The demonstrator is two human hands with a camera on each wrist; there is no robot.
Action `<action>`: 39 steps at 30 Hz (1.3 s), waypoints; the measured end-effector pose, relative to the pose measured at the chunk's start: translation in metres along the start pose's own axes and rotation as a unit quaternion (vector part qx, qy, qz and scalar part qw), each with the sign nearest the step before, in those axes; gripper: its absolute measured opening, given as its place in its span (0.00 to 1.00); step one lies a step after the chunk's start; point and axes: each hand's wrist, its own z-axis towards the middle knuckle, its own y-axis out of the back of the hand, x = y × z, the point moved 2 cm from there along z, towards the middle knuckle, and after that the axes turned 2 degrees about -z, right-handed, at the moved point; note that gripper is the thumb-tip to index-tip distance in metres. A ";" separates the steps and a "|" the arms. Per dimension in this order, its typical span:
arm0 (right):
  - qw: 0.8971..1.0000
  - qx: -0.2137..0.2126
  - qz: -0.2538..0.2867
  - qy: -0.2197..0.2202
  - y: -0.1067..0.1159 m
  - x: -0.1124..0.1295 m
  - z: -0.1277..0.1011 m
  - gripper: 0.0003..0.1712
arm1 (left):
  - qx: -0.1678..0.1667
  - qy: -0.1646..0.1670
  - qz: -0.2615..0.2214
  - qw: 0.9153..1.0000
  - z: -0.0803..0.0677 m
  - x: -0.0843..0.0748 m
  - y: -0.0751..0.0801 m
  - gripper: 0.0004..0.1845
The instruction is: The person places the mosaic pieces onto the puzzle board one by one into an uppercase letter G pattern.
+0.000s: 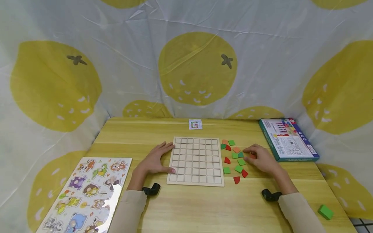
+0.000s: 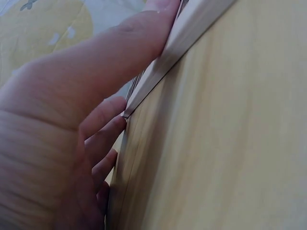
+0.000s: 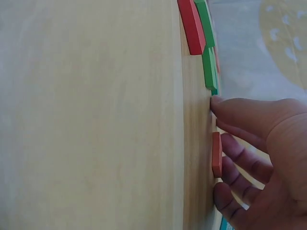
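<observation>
A pale wooden grid board (image 1: 196, 161) lies flat on the table. My left hand (image 1: 158, 159) rests at its left side, fingers spread, with the thumb on the board's edge; the left wrist view shows the thumb (image 2: 120, 52) over the wooden rim. Right of the board is a scatter of red quarter-round, green square and orange tiles (image 1: 238, 169). Beside these, my right hand (image 1: 262, 158) is lowered to the table with loosely bent fingers. One orange-red tile (image 3: 217, 154) lies close against its fingers, partly hidden under the hand in the head view.
A small card (image 1: 195, 124) with a coloured G-like pattern lies behind the board. At the back right is a flat printed box (image 1: 288, 139). An animal puzzle board (image 1: 90, 191) occupies the left side. Some green pieces (image 1: 325, 212) sit near the right edge. A fruit-print curtain (image 1: 131, 64) hangs behind.
</observation>
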 end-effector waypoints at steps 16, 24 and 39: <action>1.000 0.011 0.010 0.008 -0.004 0.005 0.004 0.17 | -0.005 -0.005 -0.004 1.000 0.002 0.002 0.002 0.41; 1.000 -0.009 0.019 -0.012 -0.003 0.005 0.005 0.16 | 0.002 -0.010 -0.006 1.000 0.003 0.006 0.000 0.40; 0.998 -0.032 0.045 0.022 -0.011 0.057 0.038 0.15 | -0.006 -0.028 0.002 1.000 0.005 -0.001 0.000 0.39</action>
